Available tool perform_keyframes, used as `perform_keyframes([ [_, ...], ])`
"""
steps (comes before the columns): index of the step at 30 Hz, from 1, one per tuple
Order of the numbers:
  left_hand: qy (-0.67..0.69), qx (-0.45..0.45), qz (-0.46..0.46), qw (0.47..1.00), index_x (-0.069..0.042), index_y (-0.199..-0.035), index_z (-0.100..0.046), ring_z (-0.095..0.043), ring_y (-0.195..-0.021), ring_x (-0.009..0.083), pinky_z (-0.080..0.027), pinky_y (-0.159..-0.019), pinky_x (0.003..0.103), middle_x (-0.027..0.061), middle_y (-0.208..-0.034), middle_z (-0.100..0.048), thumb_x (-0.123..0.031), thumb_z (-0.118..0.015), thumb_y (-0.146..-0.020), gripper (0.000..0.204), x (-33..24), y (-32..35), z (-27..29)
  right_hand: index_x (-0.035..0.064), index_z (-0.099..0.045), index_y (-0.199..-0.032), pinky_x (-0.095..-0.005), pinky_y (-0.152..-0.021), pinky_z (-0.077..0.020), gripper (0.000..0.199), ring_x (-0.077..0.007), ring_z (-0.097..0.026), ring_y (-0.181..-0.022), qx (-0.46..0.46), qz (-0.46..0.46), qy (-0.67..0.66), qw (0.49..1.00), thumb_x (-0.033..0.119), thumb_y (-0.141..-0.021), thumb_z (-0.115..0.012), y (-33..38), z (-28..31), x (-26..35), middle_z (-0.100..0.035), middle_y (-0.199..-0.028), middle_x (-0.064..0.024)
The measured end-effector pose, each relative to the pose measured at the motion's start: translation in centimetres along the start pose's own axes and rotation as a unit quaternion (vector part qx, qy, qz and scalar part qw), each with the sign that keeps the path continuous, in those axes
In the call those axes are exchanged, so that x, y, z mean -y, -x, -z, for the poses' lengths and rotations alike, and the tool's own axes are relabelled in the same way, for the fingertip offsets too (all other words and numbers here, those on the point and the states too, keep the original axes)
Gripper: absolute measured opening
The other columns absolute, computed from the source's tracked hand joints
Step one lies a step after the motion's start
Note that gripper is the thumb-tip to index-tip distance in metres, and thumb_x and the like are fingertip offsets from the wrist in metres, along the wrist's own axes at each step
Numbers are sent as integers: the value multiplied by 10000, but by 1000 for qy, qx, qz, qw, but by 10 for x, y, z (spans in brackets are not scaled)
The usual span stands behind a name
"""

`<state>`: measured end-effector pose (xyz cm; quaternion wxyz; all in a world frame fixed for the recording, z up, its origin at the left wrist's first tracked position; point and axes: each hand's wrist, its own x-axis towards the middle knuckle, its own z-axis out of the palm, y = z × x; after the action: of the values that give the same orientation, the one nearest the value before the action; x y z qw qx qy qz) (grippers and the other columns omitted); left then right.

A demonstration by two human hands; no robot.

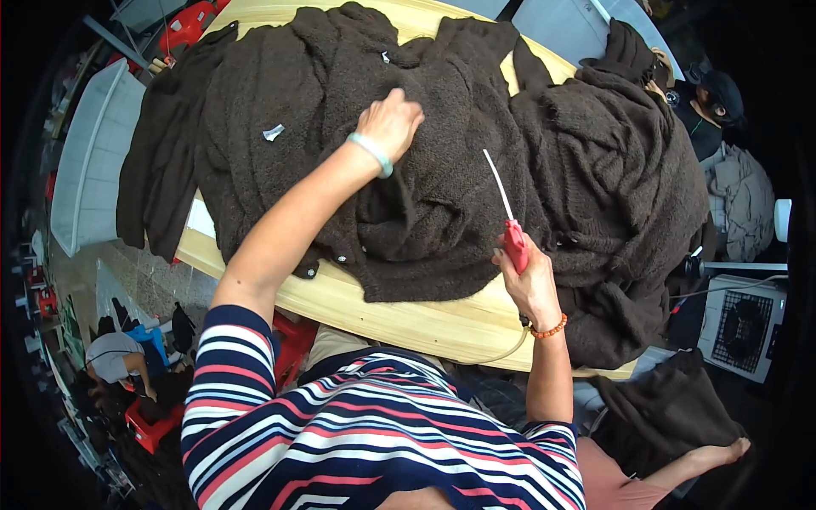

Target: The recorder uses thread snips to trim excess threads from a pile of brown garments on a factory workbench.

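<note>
My left hand (390, 126) has its fingers curled into the dark brown knit sweater (450, 195) spread over the table in front of me. A pale green bangle circles that wrist. In my right hand (533, 285) is a red air blow gun (515, 245) with a long thin nozzle that points away from me over the knit. A yellowish hose trails from its lower end. Small white labels show on the fabric, one (273, 133) left of my left forearm. Whether the sweater is one piece or several overlapping ones is hard to tell.
More brown knitwear (620, 170) is heaped at the right of the wooden table (408, 327). At the far right another person (710, 106) handles dark knitwear. A white fan unit (744, 327) stands right. Another person (119, 361) bends over at the lower left.
</note>
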<state>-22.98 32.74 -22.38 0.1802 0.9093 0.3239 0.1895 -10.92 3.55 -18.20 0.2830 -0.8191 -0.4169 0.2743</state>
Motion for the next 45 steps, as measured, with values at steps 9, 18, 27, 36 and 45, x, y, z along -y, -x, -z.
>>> perform_keyframes([
  [9,-145,151,110,972,27,-1105,-567,-651,-964,364,-521,-815,460,247,-1080,-616,-454,-798,-728,653,31,-23,13,-35,-599,-1071,-280,-725,-536,173,-164,-696,-795,-85,-28,-63,994,13,-905,-596,38,16,-42,-676,-854,-99],
  [18,-69,83,-76,991,26,-752,-638,-662,-522,236,-539,-606,363,127,-542,-617,-336,-584,-946,414,-49,-99,33,-34,-600,-1072,-286,-722,-536,175,-161,-695,-786,-102,-43,-66,992,38,-911,-604,53,15,-60,-682,-858,-96],
  [27,434,4,8,901,38,-1253,-562,-663,-888,223,-516,-760,352,170,-1020,-677,-271,-619,-909,465,-194,-196,-28,-30,-588,-1083,-321,-729,-541,198,-209,-700,-794,-118,-95,-110,982,35,-897,-602,66,17,-60,-680,-882,-132],
  [36,86,153,-87,981,-52,-1339,-489,-525,-1140,369,-437,-980,411,214,-1213,-521,-259,-753,-789,644,-43,30,-56,14,-589,-1115,-358,-700,-515,253,-272,-681,-737,-119,-57,-47,990,129,-893,-629,68,11,-51,-664,-823,-169],
  [45,353,47,45,933,9,-933,-698,-631,-819,124,-483,-758,260,65,-890,-702,-100,-714,-819,159,-24,69,-109,50,-591,-927,-468,-674,-509,220,-384,-656,-720,64,-9,145,987,257,-869,-636,49,1,-3,-643,-698,-201],
])
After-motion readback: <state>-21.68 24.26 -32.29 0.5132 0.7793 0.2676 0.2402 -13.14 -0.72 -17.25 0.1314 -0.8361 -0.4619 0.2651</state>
